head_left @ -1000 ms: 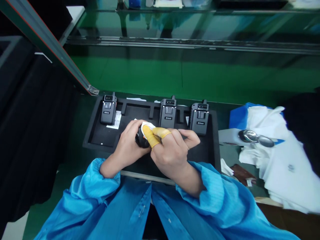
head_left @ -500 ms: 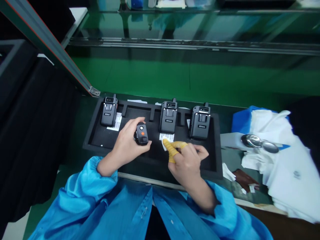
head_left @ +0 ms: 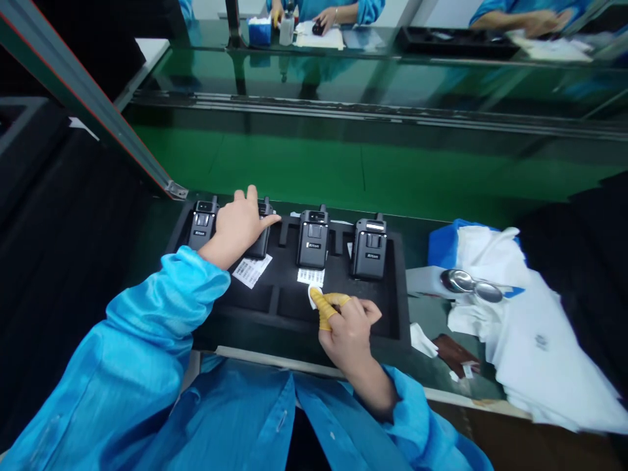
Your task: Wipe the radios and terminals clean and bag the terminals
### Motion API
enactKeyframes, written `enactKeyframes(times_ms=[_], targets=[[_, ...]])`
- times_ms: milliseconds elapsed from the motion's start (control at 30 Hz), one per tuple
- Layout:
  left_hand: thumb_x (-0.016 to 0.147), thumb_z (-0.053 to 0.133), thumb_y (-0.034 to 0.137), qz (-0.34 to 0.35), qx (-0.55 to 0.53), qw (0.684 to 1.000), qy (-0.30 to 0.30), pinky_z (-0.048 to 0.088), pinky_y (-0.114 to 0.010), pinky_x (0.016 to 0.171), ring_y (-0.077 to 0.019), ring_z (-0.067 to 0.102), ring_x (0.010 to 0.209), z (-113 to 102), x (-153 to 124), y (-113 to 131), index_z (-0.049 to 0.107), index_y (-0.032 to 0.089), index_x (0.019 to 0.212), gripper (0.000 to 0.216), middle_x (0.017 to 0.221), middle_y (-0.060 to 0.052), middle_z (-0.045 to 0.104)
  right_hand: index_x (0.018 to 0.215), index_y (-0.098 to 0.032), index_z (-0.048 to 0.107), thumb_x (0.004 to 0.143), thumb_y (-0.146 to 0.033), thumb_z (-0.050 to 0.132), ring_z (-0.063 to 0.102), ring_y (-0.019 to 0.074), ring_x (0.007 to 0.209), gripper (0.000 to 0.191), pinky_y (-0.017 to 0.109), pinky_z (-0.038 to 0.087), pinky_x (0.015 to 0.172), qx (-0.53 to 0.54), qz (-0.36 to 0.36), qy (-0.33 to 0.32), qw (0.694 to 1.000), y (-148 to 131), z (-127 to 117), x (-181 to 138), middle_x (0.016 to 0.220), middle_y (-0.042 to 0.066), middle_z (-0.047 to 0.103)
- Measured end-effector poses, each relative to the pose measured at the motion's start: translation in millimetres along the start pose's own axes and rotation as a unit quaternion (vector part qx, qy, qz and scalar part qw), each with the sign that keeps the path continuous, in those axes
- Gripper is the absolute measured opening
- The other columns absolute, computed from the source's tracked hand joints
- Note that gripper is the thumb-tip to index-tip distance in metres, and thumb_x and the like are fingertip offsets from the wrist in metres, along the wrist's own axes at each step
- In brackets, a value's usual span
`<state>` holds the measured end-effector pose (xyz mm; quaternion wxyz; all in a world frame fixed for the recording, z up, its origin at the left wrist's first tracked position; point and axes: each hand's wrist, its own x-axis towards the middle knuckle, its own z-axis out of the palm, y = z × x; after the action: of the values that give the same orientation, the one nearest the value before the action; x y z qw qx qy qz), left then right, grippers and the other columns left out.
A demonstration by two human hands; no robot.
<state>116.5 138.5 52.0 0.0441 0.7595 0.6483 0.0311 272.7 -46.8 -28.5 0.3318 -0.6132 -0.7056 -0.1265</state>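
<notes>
My left hand [head_left: 239,221] is over a black two-way radio [head_left: 260,243] in the black foam tray [head_left: 400,294]. Its fingers and thumb are spread, partly hiding the radio. To its left lies another radio [head_left: 200,224], and two more, a middle radio [head_left: 313,241] and a right-hand radio [head_left: 369,252], rest belt-clip side up. A white barcode label [head_left: 252,269] sticks out below the radio by my left hand; another label [head_left: 311,277] lies under the middle one. Yellow finger cots cover fingers of my right hand [head_left: 346,327], which pinches a small white wipe [head_left: 312,297] over the tray's front.
Right of the tray are a bottle with a metal top [head_left: 458,281], a blue box of white cloths [head_left: 441,245], a white bag [head_left: 544,353] and a brown packet [head_left: 456,355]. A metal post [head_left: 112,124] slants at left. Co-workers' hands [head_left: 331,18] show across the bench.
My left hand has carried the radio from above the tray to its second slot, and its fingers have spread. My right hand keeps the wipe. The view has tilted up.
</notes>
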Motion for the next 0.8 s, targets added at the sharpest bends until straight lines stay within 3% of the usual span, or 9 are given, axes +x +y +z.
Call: enactKeyframes(times_ms=[133, 267, 367, 467, 600, 800], targets=[[0.083, 0.057, 0.051, -0.047, 0.042, 0.997, 0.053, 0.045, -0.051, 0.09, -0.0431, 0.05, 0.116, -11, -17, -33, 0.037, 0.012, 0.138, 0.07, 0.126, -0.024, 0.048, 0.071, -0.019, 0.063, 0.062, 0.001, 0.046, 0.045, 0.0131, 0.071, 0.028, 0.032, 0.027, 0.074, 0.01, 0.004, -0.001, 1.0, 0, 2, -1, 0.075, 0.001, 0.056], [0.077, 0.063, 0.049, -0.122, -0.021, 0.992, 0.01, 0.046, -0.056, 0.086, -0.0453, 0.055, 0.109, 5, -16, -76, 0.036, 0.013, 0.14, 0.077, 0.123, -0.026, 0.05, 0.066, -0.02, 0.06, 0.063, 0.0, 0.046, 0.045, 0.0128, 0.069, 0.025, 0.032, 0.027, 0.074, 0.003, -0.004, -0.001, 1.0, -1, 2, 1, 0.072, 0.0, 0.054], [0.071, 0.069, 0.043, -0.117, -0.08, 0.99, 0.02, 0.046, -0.055, 0.089, -0.0433, 0.056, 0.107, 15, -15, -93, 0.035, 0.011, 0.139, 0.082, 0.113, -0.023, 0.057, 0.062, -0.019, 0.058, 0.063, -0.001, 0.047, 0.044, 0.013, 0.068, 0.021, 0.031, 0.027, 0.072, -0.007, -0.018, 0.004, 1.0, 1, 0, 5, 0.069, 0.0, 0.052], [0.064, 0.073, 0.033, -0.091, -0.131, 0.984, 0.08, 0.045, -0.052, 0.092, -0.0405, 0.055, 0.11, 14, -25, -98, 0.04, 0.009, 0.133, 0.08, 0.11, -0.019, 0.059, 0.058, -0.018, 0.055, 0.065, -0.002, 0.048, 0.043, 0.0128, 0.067, 0.019, 0.031, 0.028, 0.072, -0.016, -0.031, 0.011, 0.999, 2, -4, 13, 0.069, 0.0, 0.051], [0.057, 0.069, 0.018, -0.006, -0.233, 0.957, 0.172, 0.047, -0.045, 0.094, -0.0314, 0.057, 0.107, 6, -61, -95, 0.049, 0.016, 0.122, 0.068, 0.108, -0.011, 0.058, 0.063, -0.018, 0.06, 0.073, -0.006, 0.05, 0.045, 0.0129, 0.069, 0.018, 0.032, 0.028, 0.072, 0.006, -0.045, 0.02, 0.999, -5, -8, 37, 0.071, 0.001, 0.053], [0.057, 0.058, 0.004, 0.06, -0.36, 0.919, 0.149, 0.05, -0.034, 0.086, -0.021, 0.06, 0.097, 8, -110, -86, 0.051, 0.02, 0.106, 0.052, 0.105, -0.004, 0.059, 0.088, -0.022, 0.071, 0.076, -0.005, 0.052, 0.051, 0.0127, 0.075, 0.029, 0.035, 0.027, 0.076, 0.083, -0.099, 0.03, 0.991, -49, 3, 89, 0.08, 0.001, 0.06]])
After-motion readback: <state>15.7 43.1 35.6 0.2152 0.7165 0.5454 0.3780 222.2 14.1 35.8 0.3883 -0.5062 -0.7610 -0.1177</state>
